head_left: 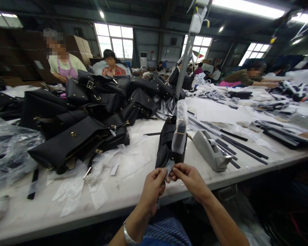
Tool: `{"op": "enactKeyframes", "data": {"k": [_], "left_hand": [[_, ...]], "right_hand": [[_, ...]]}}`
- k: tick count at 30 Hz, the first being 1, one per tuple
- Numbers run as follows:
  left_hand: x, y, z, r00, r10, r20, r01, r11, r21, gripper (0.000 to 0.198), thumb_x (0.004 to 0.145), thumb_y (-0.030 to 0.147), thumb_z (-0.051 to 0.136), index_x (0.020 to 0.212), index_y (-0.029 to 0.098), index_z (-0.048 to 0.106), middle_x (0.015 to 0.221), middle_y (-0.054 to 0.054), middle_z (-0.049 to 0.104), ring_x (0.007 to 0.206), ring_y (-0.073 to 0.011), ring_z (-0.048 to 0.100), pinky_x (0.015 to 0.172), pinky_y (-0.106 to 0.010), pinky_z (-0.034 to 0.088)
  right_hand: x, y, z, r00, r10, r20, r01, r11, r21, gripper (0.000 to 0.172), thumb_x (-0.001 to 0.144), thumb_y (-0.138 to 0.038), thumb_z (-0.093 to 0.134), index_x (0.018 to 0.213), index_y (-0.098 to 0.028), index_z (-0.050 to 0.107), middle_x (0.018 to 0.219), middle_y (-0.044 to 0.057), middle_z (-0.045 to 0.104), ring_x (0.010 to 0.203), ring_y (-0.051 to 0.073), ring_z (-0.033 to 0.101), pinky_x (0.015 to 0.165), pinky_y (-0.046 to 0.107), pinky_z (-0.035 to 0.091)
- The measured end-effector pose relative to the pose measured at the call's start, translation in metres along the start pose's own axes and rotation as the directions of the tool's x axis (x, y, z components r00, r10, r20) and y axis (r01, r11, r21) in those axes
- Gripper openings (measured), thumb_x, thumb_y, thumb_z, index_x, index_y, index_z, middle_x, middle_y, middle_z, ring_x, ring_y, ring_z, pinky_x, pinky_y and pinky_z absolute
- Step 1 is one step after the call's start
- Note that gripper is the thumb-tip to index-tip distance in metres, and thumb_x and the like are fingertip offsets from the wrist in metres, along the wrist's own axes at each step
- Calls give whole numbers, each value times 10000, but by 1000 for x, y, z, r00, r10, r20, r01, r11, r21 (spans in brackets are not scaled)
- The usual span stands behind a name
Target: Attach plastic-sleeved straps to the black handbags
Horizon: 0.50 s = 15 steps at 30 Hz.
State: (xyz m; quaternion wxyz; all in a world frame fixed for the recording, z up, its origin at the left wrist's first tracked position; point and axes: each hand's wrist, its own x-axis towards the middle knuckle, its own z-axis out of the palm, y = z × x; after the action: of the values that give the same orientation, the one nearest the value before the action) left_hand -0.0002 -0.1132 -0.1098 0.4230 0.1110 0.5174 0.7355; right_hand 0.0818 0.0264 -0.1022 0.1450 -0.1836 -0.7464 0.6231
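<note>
My left hand point(153, 186) and my right hand point(190, 177) meet at the table's front edge, both pinched on a small grey tag point(169, 167). The tag hangs at the bottom of a black handbag point(166, 143) standing upright just beyond my fingers. A clear plastic wrap point(179, 131) covers part of the bag's front. A silver bangle sits on my left wrist.
A heap of black handbags point(92, 112) fills the left half of the white table point(133, 191). A grey tape dispenser point(212, 150) stands right of my bag, with black strips point(243, 147) behind it. Plastic bags point(10, 147) lie far left. Other people sit across the table.
</note>
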Motion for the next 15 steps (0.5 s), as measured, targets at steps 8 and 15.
{"op": "enactKeyframes", "data": {"k": [8,15], "left_hand": [[1,6,2,999,-44,22,43,998,34,451,747,573,711,689,151,562,460,104,382,347,-6,170,355,-164,94],[3,8,-1,999,-12,42,6,988,155,460,798,579,657,659,148,571,394,115,295,347,-21,154,365,-184,77]], "right_hand": [[-10,6,16,970,-106,-218,62,977,-203,266,927,-395,572,986,-198,741,897,47,740,825,211,651,799,314,475],[-11,0,26,953,-77,-292,11,975,-221,280,919,-385,562,1008,-195,746,933,61,750,845,233,673,771,298,485]]}}
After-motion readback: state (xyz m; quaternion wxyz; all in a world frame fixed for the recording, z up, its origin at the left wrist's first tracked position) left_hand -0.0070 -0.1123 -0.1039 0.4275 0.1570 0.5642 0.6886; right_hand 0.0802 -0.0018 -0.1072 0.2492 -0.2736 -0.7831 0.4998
